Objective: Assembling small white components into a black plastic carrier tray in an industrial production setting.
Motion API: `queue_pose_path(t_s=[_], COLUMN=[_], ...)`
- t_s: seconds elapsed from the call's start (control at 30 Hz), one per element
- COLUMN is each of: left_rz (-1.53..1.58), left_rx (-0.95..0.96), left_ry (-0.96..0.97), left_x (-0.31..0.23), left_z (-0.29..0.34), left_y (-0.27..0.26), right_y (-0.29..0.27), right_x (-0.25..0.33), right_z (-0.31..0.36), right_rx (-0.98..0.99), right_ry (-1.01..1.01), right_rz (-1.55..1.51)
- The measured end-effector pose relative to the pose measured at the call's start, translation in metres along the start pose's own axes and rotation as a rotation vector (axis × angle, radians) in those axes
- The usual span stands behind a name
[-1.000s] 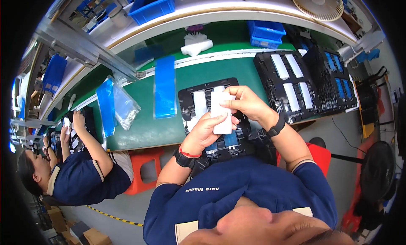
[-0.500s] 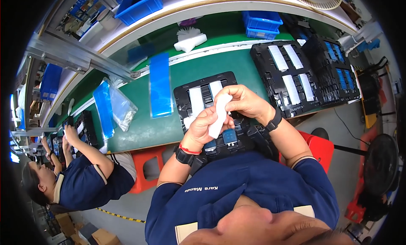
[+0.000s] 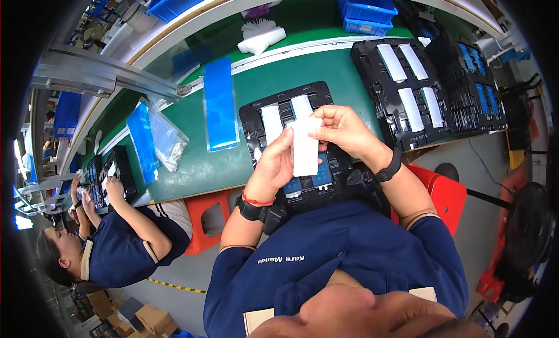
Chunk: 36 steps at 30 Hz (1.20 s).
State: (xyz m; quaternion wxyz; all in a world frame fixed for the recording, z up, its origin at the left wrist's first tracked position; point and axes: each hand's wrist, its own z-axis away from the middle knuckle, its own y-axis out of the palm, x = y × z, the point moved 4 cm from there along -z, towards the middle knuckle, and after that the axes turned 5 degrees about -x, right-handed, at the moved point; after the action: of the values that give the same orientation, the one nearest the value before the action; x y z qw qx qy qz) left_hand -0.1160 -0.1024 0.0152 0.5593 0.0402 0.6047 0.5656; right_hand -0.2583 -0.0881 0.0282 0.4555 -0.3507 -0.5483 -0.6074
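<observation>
Head view: left hand (image 3: pixel 275 166) and right hand (image 3: pixel 345 131) are both gripping one white strip (image 3: pixel 305 151), holding it over a black tray (image 3: pixel 251 127) on the green counter (image 3: pixel 198 169).

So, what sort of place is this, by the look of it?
Probably a factory assembly or packing area: there's a long green-topped workbench, black moulded trays carrying white strips, and a co-worker further along to the left.
</observation>
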Motion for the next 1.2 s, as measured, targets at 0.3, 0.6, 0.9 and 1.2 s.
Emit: queue_pose_path(t_s=[0.3, 0.6, 0.9, 1.2], left_rz=[-0.13, -0.311, -0.148, -0.173], left_rx=[-0.1, -0.21, -0.284, -0.415], left_ry=[-0.097, -0.03, 0.02, 0.138], left_x=[0.007, 0.008, 0.006, -0.013], left_z=[0.005, 0.011, 0.02, 0.035], left_y=[-0.015, -0.013, -0.028, -0.052], right_y=[-0.003, -0.003, -0.011, 0.007], right_x=[-0.006, 0.003, 0.017, -0.015], right_z=[0.005, 0.016, 0.034, 0.091], right_rx=[-0.129, -0.172, -0.42, 0.113], right_ry=[-0.293, -0.281, -0.493, -1.066], right_rz=[0.508, 0.57, 0.641, 1.296])
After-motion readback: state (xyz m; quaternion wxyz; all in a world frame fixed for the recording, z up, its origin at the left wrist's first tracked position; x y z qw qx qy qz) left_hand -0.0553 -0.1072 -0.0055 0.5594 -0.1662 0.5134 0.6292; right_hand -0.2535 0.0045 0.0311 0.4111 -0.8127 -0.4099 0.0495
